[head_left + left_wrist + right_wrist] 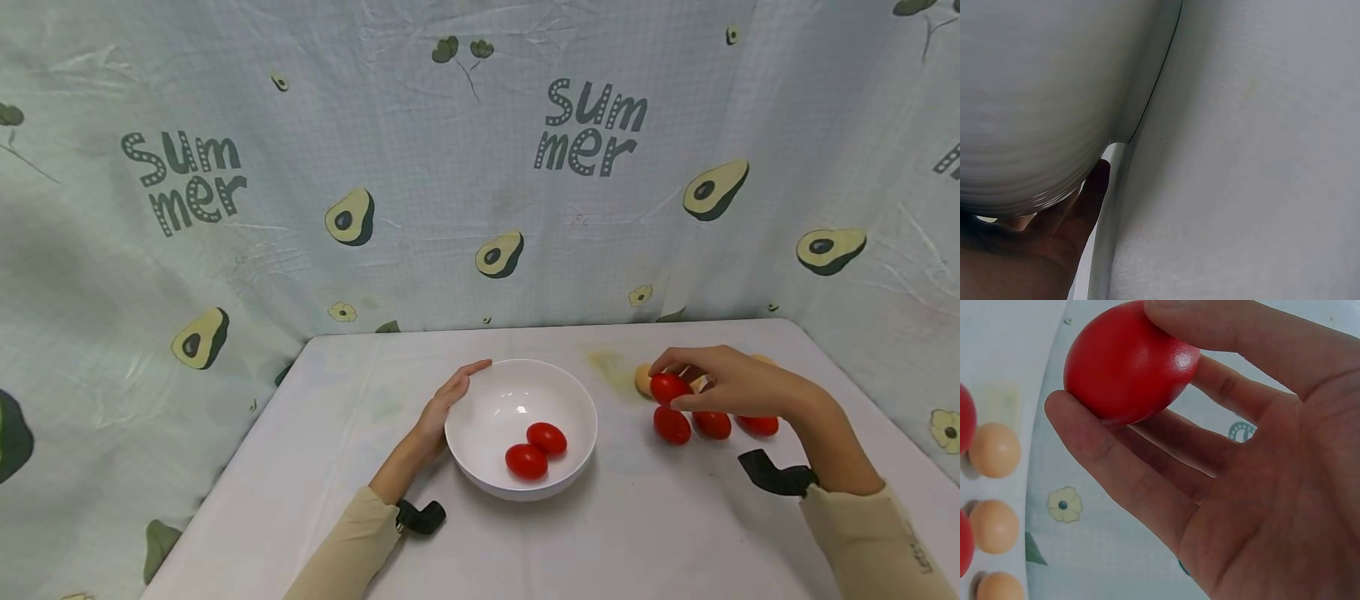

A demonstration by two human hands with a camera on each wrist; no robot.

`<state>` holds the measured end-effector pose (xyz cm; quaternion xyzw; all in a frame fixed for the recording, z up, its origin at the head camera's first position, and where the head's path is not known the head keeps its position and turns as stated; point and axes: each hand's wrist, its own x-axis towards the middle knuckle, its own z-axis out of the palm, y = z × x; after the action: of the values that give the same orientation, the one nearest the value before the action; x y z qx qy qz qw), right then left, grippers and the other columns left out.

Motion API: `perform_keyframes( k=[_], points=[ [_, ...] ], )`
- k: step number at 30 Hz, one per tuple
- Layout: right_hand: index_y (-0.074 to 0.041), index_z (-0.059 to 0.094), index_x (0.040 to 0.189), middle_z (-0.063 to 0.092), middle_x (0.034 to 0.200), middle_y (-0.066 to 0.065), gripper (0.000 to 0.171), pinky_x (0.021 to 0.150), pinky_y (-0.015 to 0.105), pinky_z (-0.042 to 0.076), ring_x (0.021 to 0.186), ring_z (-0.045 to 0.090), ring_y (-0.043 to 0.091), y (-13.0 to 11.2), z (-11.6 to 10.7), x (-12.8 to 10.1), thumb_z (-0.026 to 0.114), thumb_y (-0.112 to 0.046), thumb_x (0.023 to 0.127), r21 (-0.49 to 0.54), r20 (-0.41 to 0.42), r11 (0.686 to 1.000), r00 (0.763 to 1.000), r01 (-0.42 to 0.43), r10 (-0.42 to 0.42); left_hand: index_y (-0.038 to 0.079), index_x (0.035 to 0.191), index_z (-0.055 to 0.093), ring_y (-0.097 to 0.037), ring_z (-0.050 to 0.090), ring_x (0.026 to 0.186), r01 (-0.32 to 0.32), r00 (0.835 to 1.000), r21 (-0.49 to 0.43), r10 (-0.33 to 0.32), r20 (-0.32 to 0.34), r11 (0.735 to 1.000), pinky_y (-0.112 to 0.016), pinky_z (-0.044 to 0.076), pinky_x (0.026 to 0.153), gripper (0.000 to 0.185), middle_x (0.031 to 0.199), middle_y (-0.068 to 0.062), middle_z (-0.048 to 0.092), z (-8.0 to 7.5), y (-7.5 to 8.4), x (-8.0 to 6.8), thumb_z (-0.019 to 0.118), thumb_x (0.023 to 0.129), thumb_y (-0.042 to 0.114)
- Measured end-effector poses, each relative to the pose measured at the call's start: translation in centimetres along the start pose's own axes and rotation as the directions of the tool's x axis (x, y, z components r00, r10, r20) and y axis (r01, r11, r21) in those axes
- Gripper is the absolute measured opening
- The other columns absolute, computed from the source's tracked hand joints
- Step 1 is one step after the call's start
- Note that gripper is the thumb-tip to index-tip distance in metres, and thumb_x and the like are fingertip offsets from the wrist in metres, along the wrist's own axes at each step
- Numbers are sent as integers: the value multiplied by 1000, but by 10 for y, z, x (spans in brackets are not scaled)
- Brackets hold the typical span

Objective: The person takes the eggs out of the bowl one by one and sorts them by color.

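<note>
A white bowl (483, 417) stands on the table with two red eggs (527, 462) lying in it. My left hand (441, 410) rests against the bowl's left side, its fingers fairly straight along the wall; the left wrist view shows them against the outer surface of the bowl (1035, 94). On the right, my right hand (738, 379) pinches a red egg (1129, 365) between thumb and fingers, lifted off the table. Beneath and beside that hand lie a red egg (672, 425), another red egg (712, 425) and a third (757, 426), partly hidden.
Brown eggs (995, 527) lie in a row behind the red ones, mostly covered by my right hand in the head view. The white tabletop (360, 400) ends at a hanging cloth (420, 167) printed with avocados. A yellowish stain (611, 367) marks the table.
</note>
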<state>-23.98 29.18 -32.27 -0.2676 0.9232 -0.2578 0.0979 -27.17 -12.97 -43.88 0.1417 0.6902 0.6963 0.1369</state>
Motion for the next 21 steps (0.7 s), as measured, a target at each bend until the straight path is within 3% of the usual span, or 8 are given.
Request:
perform_keyframes(
  k=[4,10,16,21],
  points=[
    [-21,62,129,69,123,-1,43,84,33,57,114,61,20,6,0,-2,79,-27,90,25,-7,1000,1000,-4,4,16,159,39,-29,37,152,-13,1000,-13,13,-10,1000,-19,46,105,51,169,-4,32,1,0,0,27,113,34],
    [-16,61,132,69,125,4,46,87,46,60,116,61,26,14,-3,-8,78,-26,91,39,-27,999,999,-28,29,17,159,39,-28,36,152,-16,1000,-15,15,-4,1000,-19,45,107,51,169,-2,31,2,0,1,26,113,33],
    [-15,60,132,67,126,8,45,80,33,59,116,61,28,24,-7,-14,77,-23,91,47,-38,997,998,-58,59,20,159,40,-25,34,154,-1,1000,19,2,-16,1000,-29,39,117,51,169,0,32,2,1,1,26,112,35],
    [-14,60,132,68,126,9,45,79,37,58,115,61,29,35,-10,-18,77,-24,91,37,-44,995,995,-92,94,18,159,40,-26,32,155,-6,1000,16,6,-15,1000,-32,38,119,51,170,-1,31,4,2,0,26,113,34]
  ],
)
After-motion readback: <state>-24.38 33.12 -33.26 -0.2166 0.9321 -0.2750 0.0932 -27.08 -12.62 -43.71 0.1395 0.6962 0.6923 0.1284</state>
